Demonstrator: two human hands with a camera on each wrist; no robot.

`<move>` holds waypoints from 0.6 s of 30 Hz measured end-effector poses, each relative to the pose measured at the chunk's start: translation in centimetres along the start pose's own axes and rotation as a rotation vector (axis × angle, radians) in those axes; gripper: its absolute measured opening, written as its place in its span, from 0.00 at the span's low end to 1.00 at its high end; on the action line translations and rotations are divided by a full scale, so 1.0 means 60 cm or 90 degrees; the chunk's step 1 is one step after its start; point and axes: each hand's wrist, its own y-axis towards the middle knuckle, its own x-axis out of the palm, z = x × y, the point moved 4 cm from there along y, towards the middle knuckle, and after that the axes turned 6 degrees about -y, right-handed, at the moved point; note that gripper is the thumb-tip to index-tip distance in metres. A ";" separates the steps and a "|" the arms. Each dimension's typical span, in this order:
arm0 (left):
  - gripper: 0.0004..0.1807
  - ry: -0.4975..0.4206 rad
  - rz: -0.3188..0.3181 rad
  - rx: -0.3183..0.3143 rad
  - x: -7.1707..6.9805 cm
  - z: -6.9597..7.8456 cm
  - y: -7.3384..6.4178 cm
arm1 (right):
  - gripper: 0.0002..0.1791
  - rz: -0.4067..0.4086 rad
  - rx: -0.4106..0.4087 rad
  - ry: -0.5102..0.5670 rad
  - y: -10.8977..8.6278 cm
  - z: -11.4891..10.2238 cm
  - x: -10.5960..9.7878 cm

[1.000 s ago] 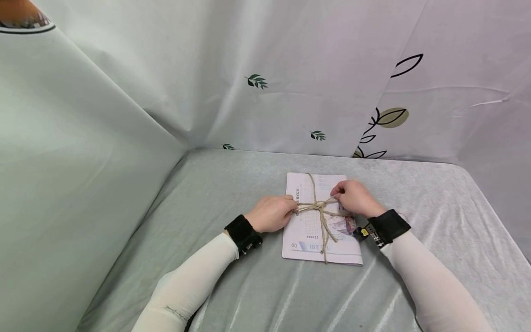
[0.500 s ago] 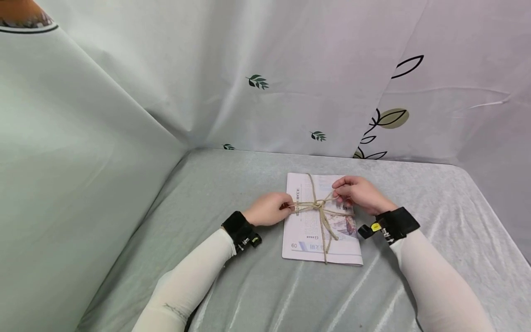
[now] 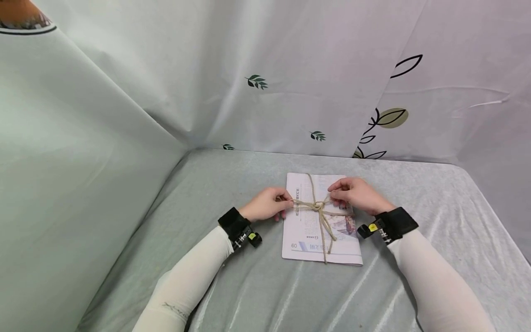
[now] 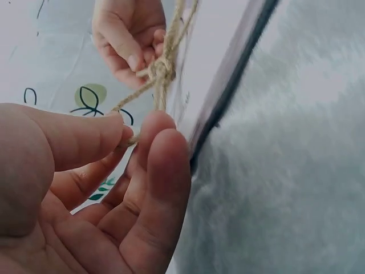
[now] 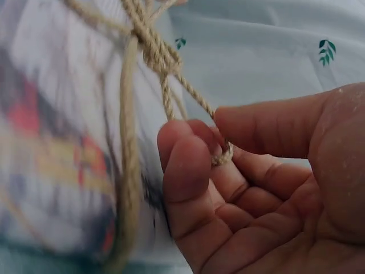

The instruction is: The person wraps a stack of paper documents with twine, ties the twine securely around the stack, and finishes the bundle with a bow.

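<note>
A folded stack of newspaper (image 3: 304, 233) lies flat, with jute twine (image 3: 325, 221) crossed over it and knotted (image 3: 318, 206) near its middle. At the paper's left edge my left hand (image 3: 267, 203) pinches a loop of the twine (image 4: 137, 94) between thumb and fingers. On the other side my right hand (image 3: 360, 196) holds another twine loop (image 5: 197, 97), its thumb bearing against the fingers. Both loops run out from the central knot. Two loose ends trail from the knot toward the paper's near edge. The right wrist view shows a coloured picture (image 5: 51, 131) printed on the paper.
The bundle rests on a table under a grey velvety cloth (image 3: 232, 286). Pale fabric walls with printed leaves (image 3: 257, 81) stand behind and to the left. Black bands (image 3: 394, 226) with small cameras circle both wrists.
My left hand has risen slightly and moved a little left, its fingers turning and spreading. My right wrist has rotated and its fingers have loosened somewhat. The newspaper has stayed in place.
</note>
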 end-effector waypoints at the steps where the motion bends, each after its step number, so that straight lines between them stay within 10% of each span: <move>1: 0.06 0.005 0.003 -0.001 -0.001 -0.001 0.000 | 0.15 0.006 -0.005 -0.022 0.000 0.000 -0.001; 18: 0.10 0.080 0.035 -0.023 -0.003 -0.011 -0.002 | 0.06 -0.061 -0.002 -0.194 -0.020 -0.004 -0.026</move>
